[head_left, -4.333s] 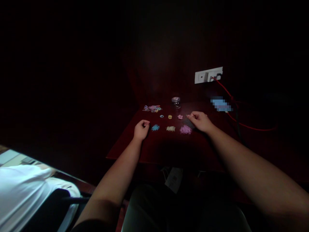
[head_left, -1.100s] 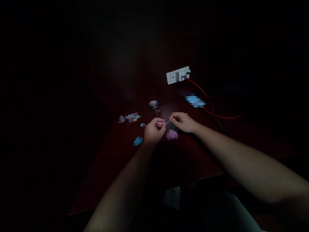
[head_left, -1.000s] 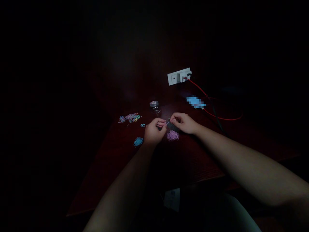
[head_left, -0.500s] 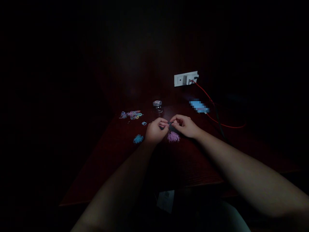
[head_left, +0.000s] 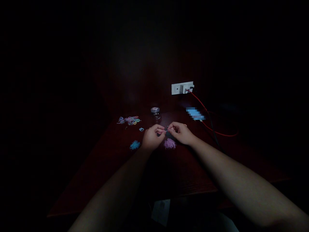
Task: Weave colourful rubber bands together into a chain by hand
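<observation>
My left hand (head_left: 153, 137) and my right hand (head_left: 181, 132) meet over the table, thumbs and fingertips pinched together. Between them stretches a thin pale rubber band (head_left: 166, 131), its details too small and dim to make out. Just below the fingers lies a pile of purple rubber bands (head_left: 170, 143). To the left of my left wrist sits a pile of blue rubber bands (head_left: 135, 145). A couple of light blue bands (head_left: 141, 129) rest apart, beyond it. Farther back on the left a mixed-colour heap of bands (head_left: 130, 120) is spread out.
A clear lidded jar (head_left: 155, 112) stands behind my hands on the dark red table (head_left: 101, 174). At the right lies a phone-like object, pixelated (head_left: 195, 113), with a red cable (head_left: 219, 133) running to a charger (head_left: 185, 89) in the wall socket (head_left: 177, 89). Surroundings are very dark.
The whole view has shifted, so everything sits slightly lower and farther left. My fingertips have come closer together, with a pale band now visible between them.
</observation>
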### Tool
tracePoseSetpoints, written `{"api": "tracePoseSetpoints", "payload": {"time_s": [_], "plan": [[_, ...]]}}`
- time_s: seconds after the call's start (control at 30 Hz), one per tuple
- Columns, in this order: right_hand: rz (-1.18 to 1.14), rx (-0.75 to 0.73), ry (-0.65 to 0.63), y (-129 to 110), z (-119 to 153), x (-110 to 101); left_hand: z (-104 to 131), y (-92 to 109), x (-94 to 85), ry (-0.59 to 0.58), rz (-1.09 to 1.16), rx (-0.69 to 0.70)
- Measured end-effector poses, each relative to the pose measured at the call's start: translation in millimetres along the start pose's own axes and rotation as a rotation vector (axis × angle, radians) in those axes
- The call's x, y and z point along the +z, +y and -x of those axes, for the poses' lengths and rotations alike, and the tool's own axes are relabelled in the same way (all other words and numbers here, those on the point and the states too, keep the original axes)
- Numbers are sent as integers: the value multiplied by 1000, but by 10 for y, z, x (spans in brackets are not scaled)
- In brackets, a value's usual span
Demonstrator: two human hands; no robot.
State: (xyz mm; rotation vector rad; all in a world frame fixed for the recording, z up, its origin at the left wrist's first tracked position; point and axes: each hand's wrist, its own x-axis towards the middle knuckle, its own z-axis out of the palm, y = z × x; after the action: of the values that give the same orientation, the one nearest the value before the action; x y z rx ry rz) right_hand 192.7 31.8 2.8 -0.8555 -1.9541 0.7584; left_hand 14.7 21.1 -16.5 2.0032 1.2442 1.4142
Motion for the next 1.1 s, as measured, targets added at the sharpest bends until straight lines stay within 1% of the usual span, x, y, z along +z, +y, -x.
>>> {"api": "tracePoseSetpoints", "payload": {"time_s": [0.23,0.43,0.57,0.8,0.97,1.1], "plan": [[0,11,2,-23,-2,3,2,10,-12,2,-34,18],[56,-7,45,-8,-10,3,15,31,-24,-67,-60,-10],[71,-12,54,-11,-9,4,19,43,-26,-67,-75,-14],[-1,-22,34,-7,-7,4,9,47,-26,-54,-135,-21],[-153,11,-45,6,-2,15,5,65,-21,-50,-113,-17],[-104,-5,-20,28,-10,24,4,92,-23,-60,-109,-20]]}}
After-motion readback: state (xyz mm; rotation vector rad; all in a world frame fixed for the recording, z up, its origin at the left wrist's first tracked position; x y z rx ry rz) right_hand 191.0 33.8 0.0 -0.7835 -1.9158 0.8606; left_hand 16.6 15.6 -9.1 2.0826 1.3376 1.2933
